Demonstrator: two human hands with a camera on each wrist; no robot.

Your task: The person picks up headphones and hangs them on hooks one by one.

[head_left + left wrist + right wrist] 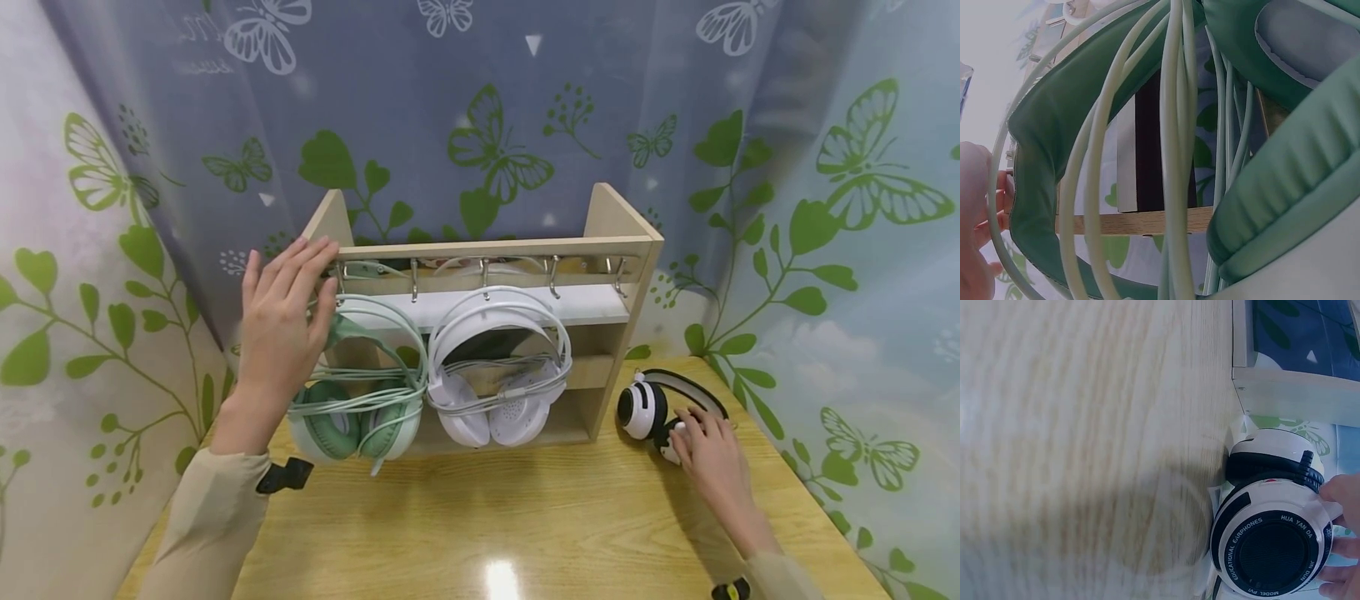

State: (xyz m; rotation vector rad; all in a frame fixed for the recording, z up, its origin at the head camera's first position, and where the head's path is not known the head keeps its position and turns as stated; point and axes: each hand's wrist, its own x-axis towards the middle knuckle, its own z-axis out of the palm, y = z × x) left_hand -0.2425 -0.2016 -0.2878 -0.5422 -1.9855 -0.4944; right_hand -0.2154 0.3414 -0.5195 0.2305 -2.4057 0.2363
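My left hand (281, 312) rests on the upper left corner of a wooden rack (480, 248), fingers extended over its top rail. Below that hand hangs a pair of green headphones (327, 429) with its cable wrapped round it; in the left wrist view, the green headband (1038, 169) and cable loops cover much of the scene. White headphones (517, 412) hang beside it from a middle hook. On the table at the right lies a black-and-white pair of headphones (1272, 550). My right hand (712, 458) holds one ear cup at its edge, thumb and fingers against it.
Further metal hooks (553, 277) line the rack's rail, to the right of the white headphones. A white shelf (592, 304) runs behind them. The rack stands on a wooden table (480, 517); patterned curtains (420, 108) close in the back and sides.
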